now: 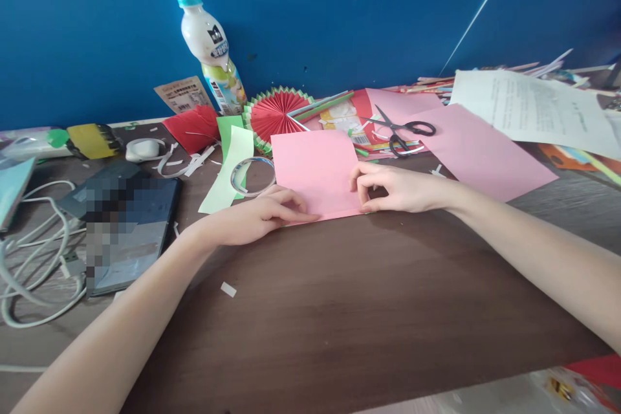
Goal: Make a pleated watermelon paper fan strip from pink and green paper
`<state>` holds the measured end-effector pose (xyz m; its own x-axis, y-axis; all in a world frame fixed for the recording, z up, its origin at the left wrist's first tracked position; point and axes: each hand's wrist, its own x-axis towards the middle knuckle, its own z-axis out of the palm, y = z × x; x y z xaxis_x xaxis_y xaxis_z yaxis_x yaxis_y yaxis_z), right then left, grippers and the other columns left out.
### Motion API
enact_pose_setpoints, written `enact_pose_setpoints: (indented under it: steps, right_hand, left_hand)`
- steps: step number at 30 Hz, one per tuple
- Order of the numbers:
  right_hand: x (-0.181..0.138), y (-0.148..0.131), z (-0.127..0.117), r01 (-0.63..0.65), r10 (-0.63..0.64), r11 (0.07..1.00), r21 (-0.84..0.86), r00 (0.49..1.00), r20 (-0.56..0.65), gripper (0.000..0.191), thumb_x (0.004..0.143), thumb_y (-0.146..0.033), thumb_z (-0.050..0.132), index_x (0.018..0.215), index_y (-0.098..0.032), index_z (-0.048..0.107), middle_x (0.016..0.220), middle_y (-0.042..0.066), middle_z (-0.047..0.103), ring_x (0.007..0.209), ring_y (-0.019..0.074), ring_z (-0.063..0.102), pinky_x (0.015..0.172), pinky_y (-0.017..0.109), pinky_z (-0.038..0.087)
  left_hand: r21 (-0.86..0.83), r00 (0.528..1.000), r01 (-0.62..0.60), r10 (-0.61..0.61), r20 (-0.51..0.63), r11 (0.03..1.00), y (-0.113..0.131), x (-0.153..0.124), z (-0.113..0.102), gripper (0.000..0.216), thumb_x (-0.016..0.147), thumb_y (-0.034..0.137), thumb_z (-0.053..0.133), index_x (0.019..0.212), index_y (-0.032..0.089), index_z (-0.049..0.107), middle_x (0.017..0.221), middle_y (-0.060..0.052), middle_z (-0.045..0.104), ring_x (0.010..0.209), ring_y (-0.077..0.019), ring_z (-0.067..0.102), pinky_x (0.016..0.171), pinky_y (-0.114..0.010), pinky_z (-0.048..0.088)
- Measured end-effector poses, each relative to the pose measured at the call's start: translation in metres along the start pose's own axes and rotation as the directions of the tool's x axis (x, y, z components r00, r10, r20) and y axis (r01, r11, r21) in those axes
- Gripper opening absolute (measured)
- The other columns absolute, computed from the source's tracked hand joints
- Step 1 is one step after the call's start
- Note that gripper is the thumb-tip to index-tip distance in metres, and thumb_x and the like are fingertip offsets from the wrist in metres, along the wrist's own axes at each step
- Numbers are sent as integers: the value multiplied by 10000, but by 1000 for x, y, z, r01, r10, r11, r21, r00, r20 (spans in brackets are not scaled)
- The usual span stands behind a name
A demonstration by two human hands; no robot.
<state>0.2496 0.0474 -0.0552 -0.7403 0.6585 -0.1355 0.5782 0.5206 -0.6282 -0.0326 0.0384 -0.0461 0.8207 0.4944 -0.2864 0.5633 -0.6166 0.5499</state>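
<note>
A pink square of paper (315, 168) lies on the brown table (339, 310) in front of me. My left hand (259, 213) rests on its near left corner, fingers stretched flat along the near edge. My right hand (392, 187) is at the paper's near right corner, thumb and fingers pinched on the edge there. A roll of clear tape (250, 176) lies just behind my left hand, on a strip of green paper (228, 168).
Black scissors (405, 129) lie on pink and red sheets (475, 149) behind my right hand. A red pleated paper fan (276, 115), a drink bottle (211, 45), a tablet (126, 226), white cables (33, 272) and a printed white sheet (533, 110) crowd the back and sides.
</note>
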Motion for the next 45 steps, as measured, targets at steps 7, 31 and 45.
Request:
enact_pose_setpoints:
  steps: [7, 31, 45]
  right_hand:
    - [0, 3, 2, 30, -30, 1000, 7, 1000, -6, 213, 807, -370, 558, 715, -181, 528, 1053, 53, 478, 919, 179, 494, 799, 314, 383]
    - [-1, 1, 7, 160, -151, 977, -140, 986, 77, 547, 784, -28, 391, 1107, -400, 630, 1260, 29, 450, 1181, 248, 338, 994, 496, 295]
    - [-1, -8, 12, 166, -146, 962, -219, 984, 102, 609, 766, -2, 382, 1190, -396, 571, 1320, 15, 416, 1217, 262, 309, 1005, 525, 275]
  left_hand:
    - [6, 1000, -3, 3, -6, 1000, 2, -1, 0, 409, 943, 220, 293, 1253, 387, 501, 1191, -9, 494, 1107, -166, 379, 1009, -295, 255]
    - [138, 994, 113, -112, -17, 984, 8, -1, 4, 524, 914, 161, 283, 1264, 538, 385, 964, -4, 403, 939, -179, 324, 919, -358, 245]
    - [201, 993, 108, -95, -74, 974, 15, 2, 11, 724, 775, 9, 313, 1261, 540, 389, 1023, -15, 399, 980, -214, 315, 901, -445, 249]
